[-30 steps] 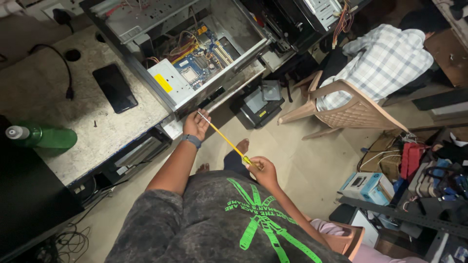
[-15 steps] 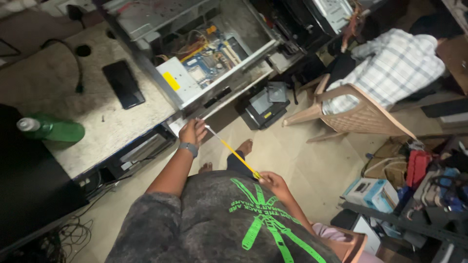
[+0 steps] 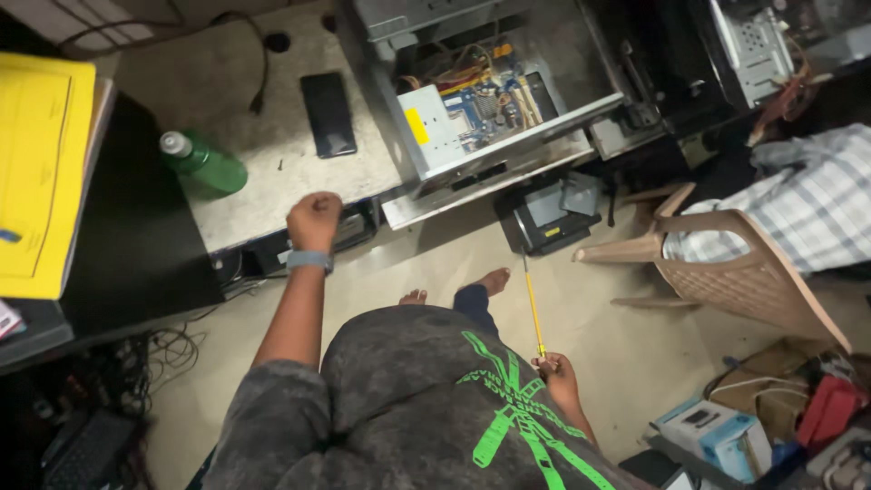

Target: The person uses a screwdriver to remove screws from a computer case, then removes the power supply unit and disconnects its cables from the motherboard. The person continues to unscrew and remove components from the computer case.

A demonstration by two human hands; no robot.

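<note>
the thin yellow rod hangs over the floor just in front of the open computer case, pinched at its near end by the right hand. the left hand is a closed fist, holding nothing visible, at the desk edge left of the case. better to steady the rod with a firmer hold before working. a green bottle and phone lie left of the case; a plastic chair stands to its right.

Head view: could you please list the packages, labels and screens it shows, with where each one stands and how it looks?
Yellow label: rectangle on the grey box inside the open computer case.
Phone: dark, flat screen, lying on the tabletop.
Cardboard boxes: blue and white, floor at lower right.
Yellow folder: flat, far left, on the black surface.
</note>
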